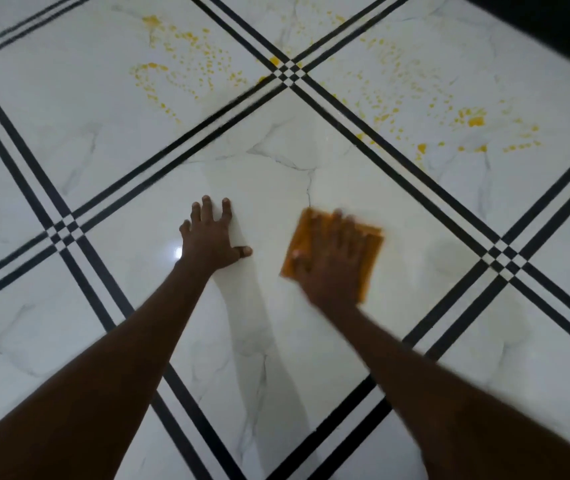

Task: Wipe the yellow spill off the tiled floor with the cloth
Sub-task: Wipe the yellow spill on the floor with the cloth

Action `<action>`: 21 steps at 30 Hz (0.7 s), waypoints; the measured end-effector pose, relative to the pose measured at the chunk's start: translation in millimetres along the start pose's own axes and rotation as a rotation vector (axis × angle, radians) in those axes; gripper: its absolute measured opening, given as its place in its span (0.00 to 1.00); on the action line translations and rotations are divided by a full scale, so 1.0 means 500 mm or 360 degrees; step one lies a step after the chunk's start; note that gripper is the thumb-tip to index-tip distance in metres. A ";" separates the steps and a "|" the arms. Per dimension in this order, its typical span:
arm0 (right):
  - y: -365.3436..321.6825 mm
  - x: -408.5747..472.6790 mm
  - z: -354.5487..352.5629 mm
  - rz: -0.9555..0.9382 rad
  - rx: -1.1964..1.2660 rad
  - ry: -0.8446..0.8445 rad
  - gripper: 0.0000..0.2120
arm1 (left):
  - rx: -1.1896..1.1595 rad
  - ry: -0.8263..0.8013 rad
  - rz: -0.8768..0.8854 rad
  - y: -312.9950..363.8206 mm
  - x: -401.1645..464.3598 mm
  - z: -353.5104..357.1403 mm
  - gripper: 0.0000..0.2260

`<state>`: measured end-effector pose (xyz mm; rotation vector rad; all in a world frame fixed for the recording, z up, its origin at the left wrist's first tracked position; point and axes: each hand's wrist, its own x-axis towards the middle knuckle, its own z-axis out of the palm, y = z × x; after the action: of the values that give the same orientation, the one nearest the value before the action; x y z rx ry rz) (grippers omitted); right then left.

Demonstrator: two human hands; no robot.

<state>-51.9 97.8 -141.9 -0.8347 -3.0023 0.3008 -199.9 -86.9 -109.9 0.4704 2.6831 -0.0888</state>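
Yellow spill droplets speckle the white marble tiles at the far side, one patch at upper left (pixel 186 60) and another at upper right (pixel 463 126). An orange folded cloth (pixel 302 233) lies flat on the middle tile, well short of the spill. My right hand (pixel 332 261) presses down on the cloth with fingers spread; it looks blurred. My left hand (pixel 212 239) rests flat on the bare tile to the left of the cloth, fingers apart, holding nothing.
The tiled floor (pixel 311 150) has black double-line borders that cross at checkered corners (pixel 288 71). A dark object (pixel 560 26) fills the top right corner. A bright light reflection (pixel 177 252) sits beside my left wrist.
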 end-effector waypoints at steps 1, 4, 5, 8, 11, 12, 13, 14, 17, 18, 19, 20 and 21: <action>-0.053 -0.071 0.006 -0.0218 0.0046 -0.0075 0.39 | -0.0008 -0.0040 -0.0016 -0.006 -0.001 -0.008 0.51; -0.054 -0.210 0.004 -0.0551 0.0135 -0.0288 0.38 | -0.0043 -0.0084 -0.0032 0.006 -0.001 -0.036 0.49; -0.012 -0.225 -0.003 -0.0550 0.0107 -0.0301 0.38 | -0.0044 -0.0054 -0.0011 0.026 -0.011 -0.041 0.48; 0.139 -0.164 -0.031 -0.0222 -0.0049 -0.0187 0.37 | -0.0050 -0.0034 0.0160 0.101 -0.043 -0.027 0.52; 0.269 -0.004 -0.055 0.0156 -0.0176 -0.0104 0.36 | -0.0007 -0.0082 0.0217 0.151 -0.051 0.011 0.57; 0.291 0.057 -0.060 0.0239 -0.0156 -0.0074 0.36 | 0.0022 -0.0061 0.0201 0.153 -0.051 0.017 0.57; 0.294 0.116 -0.063 0.0314 -0.0104 -0.0039 0.37 | 0.0049 -0.0046 0.0188 0.151 -0.043 0.019 0.58; 0.278 0.158 -0.062 0.0380 -0.0064 -0.0002 0.37 | 0.0071 -0.0040 0.0182 0.147 -0.043 0.021 0.58; 0.146 0.230 -0.043 0.0263 -0.0132 0.0035 0.37 | 0.0088 -0.0036 0.0193 0.156 -0.042 0.024 0.58; 0.094 0.245 -0.034 0.0064 -0.0123 0.0009 0.37 | 0.0094 -0.0036 0.0192 0.157 -0.040 0.021 0.58; 0.056 0.259 -0.022 -0.0165 -0.0108 -0.0052 0.37 | 0.0101 -0.0045 0.0186 0.156 -0.041 0.021 0.58; 0.039 0.284 -0.020 -0.0368 -0.0090 -0.0128 0.37 | 0.0095 -0.0048 0.0178 0.156 -0.041 0.019 0.58; 0.041 0.314 -0.019 -0.0504 -0.0086 -0.0179 0.37 | 0.0095 -0.0056 0.0178 0.154 -0.040 0.016 0.58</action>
<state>-175.7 197.1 -142.8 -0.3434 -3.1926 0.2671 -153.3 -21.6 -108.5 0.6304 2.6195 -0.1436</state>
